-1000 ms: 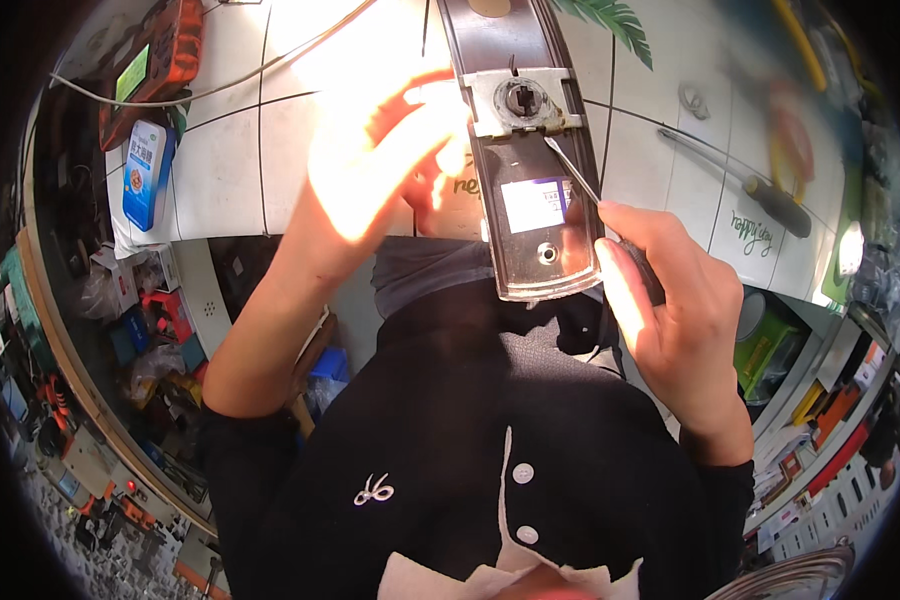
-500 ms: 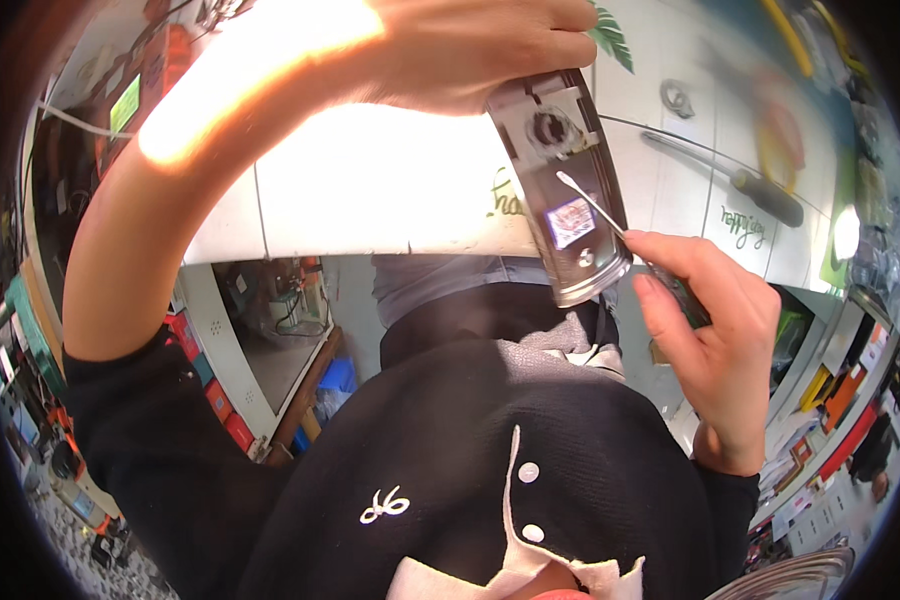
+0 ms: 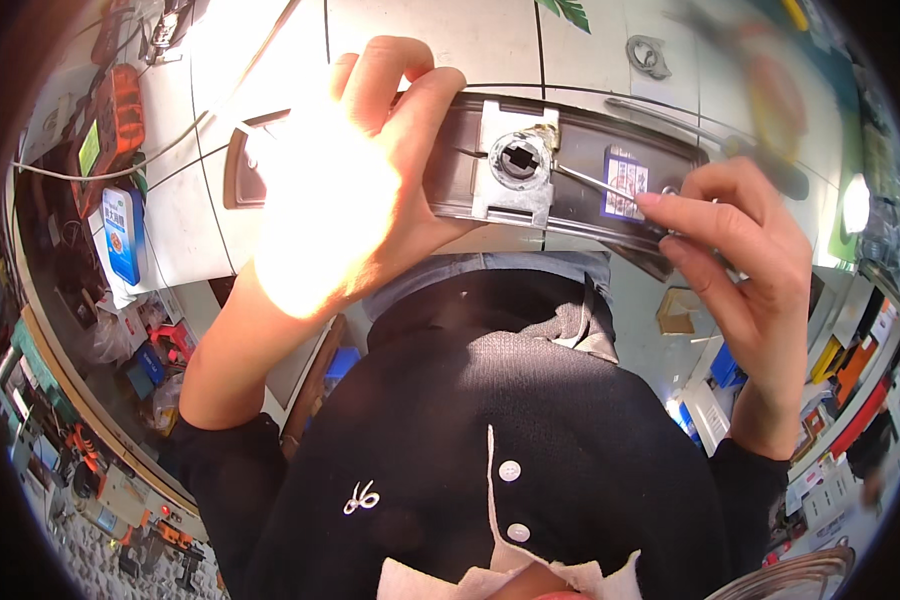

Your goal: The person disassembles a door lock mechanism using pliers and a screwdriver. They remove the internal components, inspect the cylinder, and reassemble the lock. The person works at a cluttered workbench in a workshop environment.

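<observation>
My left hand (image 3: 370, 190), partly washed out by bright sunlight, is wrapped round a long dark metal door lock plate (image 3: 452, 150). The plate is held nearly level over the table's front edge. Set in it is a silver bracket with a round socket (image 3: 518, 162), which has yellowish grease near its upper right. A printed sticker (image 3: 625, 186) lies to the right of that. In a pinch, my right hand (image 3: 755, 240) holds a thin white cotton swab (image 3: 592, 179). The swab's tip meets the right side of the socket; whether it is inside, I cannot tell.
Behind the plate a long screwdriver (image 3: 660, 120) lies on the white tiled table (image 3: 610, 50), near a small ring-shaped metal part (image 3: 648, 57). At the left are an orange-cased meter (image 3: 122, 120), a pale cable (image 3: 175, 145) and a blue-and-white box (image 3: 122, 235).
The plate has turned from upright to nearly level, with my left hand now lower and nearer. The swab has moved from above the sticker to the socket's edge.
</observation>
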A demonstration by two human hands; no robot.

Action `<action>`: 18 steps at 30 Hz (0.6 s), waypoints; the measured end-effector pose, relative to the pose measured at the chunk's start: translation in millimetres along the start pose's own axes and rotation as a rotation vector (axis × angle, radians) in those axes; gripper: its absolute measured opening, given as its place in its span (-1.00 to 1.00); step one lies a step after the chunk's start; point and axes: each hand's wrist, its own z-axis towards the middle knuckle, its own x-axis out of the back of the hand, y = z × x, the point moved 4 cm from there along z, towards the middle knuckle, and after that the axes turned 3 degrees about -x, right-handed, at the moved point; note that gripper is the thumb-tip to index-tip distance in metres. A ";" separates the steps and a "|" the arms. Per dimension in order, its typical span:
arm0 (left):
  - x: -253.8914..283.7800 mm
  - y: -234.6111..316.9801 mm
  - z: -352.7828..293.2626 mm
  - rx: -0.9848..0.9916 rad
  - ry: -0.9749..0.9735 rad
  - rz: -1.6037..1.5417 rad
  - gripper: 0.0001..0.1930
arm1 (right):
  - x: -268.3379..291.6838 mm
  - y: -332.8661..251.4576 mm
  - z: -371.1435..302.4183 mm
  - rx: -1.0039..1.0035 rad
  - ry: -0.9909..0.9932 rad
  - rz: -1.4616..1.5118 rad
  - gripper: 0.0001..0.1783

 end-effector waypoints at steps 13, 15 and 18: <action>14.4 -21.9 -1.2 0.060 -0.108 0.043 -0.17 | 56.9 3.7 61.4 -0.003 0.194 0.016 -0.77; 16.2 -31.9 -0.5 0.074 -0.069 0.084 -0.25 | 42.0 8.9 100.6 0.001 0.105 0.008 -0.81; 13.0 -45.6 -3.5 0.056 -0.096 0.029 -0.15 | 10.0 16.7 139.4 -0.015 0.006 -0.126 -0.84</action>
